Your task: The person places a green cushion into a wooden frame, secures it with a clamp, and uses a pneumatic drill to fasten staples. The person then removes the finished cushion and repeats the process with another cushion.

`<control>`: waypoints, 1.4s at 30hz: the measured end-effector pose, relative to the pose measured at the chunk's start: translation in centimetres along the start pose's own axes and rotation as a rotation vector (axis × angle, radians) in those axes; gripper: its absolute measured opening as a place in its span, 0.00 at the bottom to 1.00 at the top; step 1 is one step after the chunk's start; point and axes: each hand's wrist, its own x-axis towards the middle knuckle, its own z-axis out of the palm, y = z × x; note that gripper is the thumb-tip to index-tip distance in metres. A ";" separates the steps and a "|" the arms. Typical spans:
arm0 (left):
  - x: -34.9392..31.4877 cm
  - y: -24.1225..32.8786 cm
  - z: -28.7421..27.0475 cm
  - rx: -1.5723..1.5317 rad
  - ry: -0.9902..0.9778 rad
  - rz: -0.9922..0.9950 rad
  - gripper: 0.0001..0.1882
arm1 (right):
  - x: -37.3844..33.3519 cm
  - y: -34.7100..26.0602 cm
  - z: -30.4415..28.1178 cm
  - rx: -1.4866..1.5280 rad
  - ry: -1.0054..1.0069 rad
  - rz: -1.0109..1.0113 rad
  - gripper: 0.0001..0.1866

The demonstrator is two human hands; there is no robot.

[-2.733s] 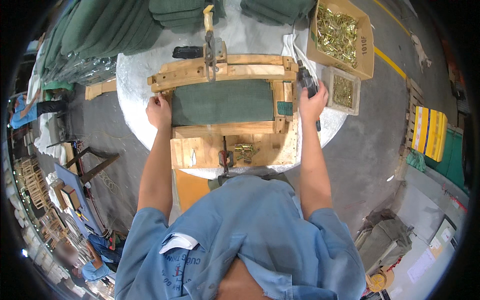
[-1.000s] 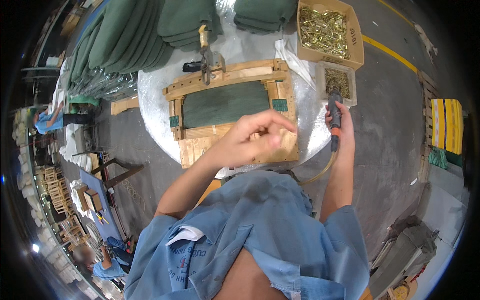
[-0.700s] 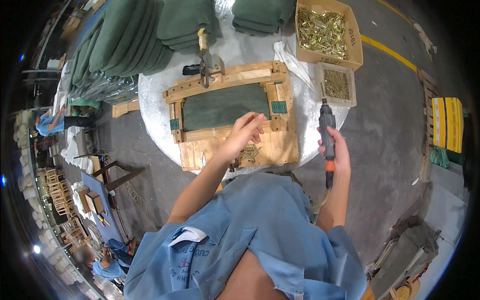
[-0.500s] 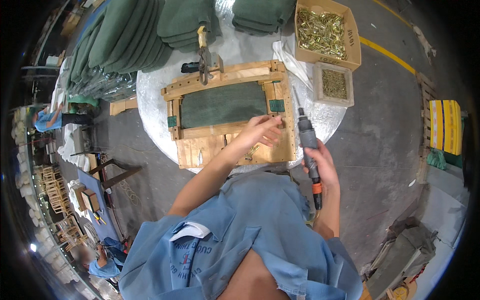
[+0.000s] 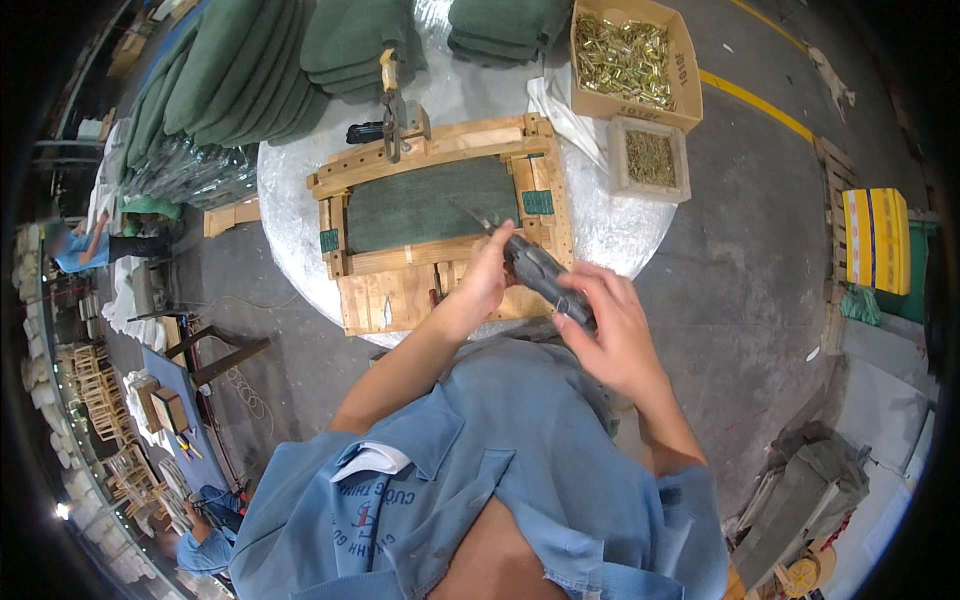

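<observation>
Holding the power driver point(image 5: 540, 272) aslant over the near right corner of the wooden frame point(image 5: 385, 262). Right hand point(image 5: 615, 335): grip closed on the driver's rear body, thumb to one side, fingers over the other. Left hand point(image 5: 485, 275): fingers part curled at the nose end; whether they clasp it or only rest there, cannot tell. Bit point(image 5: 472, 213) points forward-left across the frame's green panel point(image 5: 430, 205); contact not readable.

Judgement: rear hand should carry the weight, front hand only steady the nose, fingertips clear of anything that spins. Tip best kept off the cloth, which it could snag.

Outward: clamp point(image 5: 392, 110) at the frame's far side; tray point(image 5: 683, 172) of small metal pieces right of the frame, carton point(image 5: 688, 100) of brass-coloured fittings beyond. All on the worktop point(image 5: 290, 250).
</observation>
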 end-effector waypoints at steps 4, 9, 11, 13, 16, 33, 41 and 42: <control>0.0 2.5 1.3 0.037 0.044 0.156 0.21 | -1.3 -0.8 1.9 0.673 -0.462 0.313 0.20; -1.2 3.6 4.8 0.063 -0.018 0.162 0.20 | -1.8 7.6 12.9 1.098 0.162 0.601 0.29; -1.8 3.1 5.7 0.029 -0.040 0.090 0.20 | -0.4 8.1 13.1 1.347 0.442 0.518 0.35; -1.4 1.7 5.7 -0.035 -0.160 0.003 0.22 | 2.0 7.8 11.7 1.577 0.650 0.220 0.39; 0.0 0.7 6.2 -0.038 -0.243 -0.070 0.26 | 3.2 8.2 9.8 1.348 0.772 0.198 0.39; -22.7 16.8 7.2 0.023 -1.335 0.651 0.33 | 10.4 20.3 9.2 0.666 1.123 0.175 0.27; -22.7 14.2 7.0 -0.021 -1.422 0.651 0.34 | 10.1 14.2 5.3 0.568 1.077 0.276 0.26; -22.4 14.0 6.9 -0.007 -1.438 0.623 0.34 | 10.0 14.4 4.8 0.624 1.125 0.257 0.27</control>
